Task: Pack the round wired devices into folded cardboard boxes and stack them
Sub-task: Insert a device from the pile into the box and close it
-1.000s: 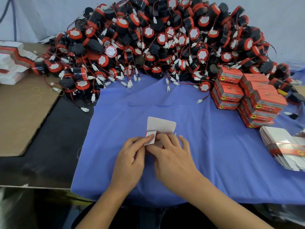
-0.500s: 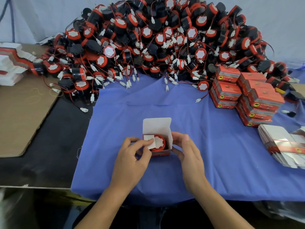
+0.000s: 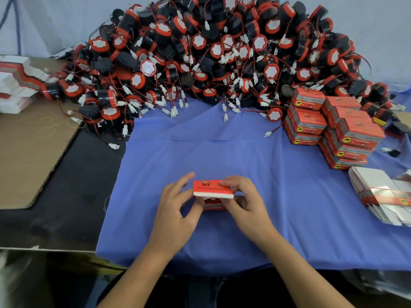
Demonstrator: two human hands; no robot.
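A small red cardboard box (image 3: 211, 190) sits on the blue cloth (image 3: 222, 147) in front of me, its lid folded down almost flat with a thin gap left. Under the lid a bit of the round device shows. My left hand (image 3: 175, 207) holds the box's left side, fingers curled at the lid's corner. My right hand (image 3: 246, 203) pinches the lid's right end between thumb and fingers. A big heap of round red-and-black wired devices (image 3: 211, 56) fills the back. Packed red boxes (image 3: 333, 127) stand stacked at the right.
A bundle of flat unfolded boxes (image 3: 384, 194) lies at the right edge. More flat boxes (image 3: 15, 83) are piled far left beside a brown cardboard sheet (image 3: 31, 147). Loose white connectors trail from the heap onto the cloth.
The box's white lid stood upright with the device visible inside; now the lid is folded down over it. My right hand moved from the box's side onto the lid.
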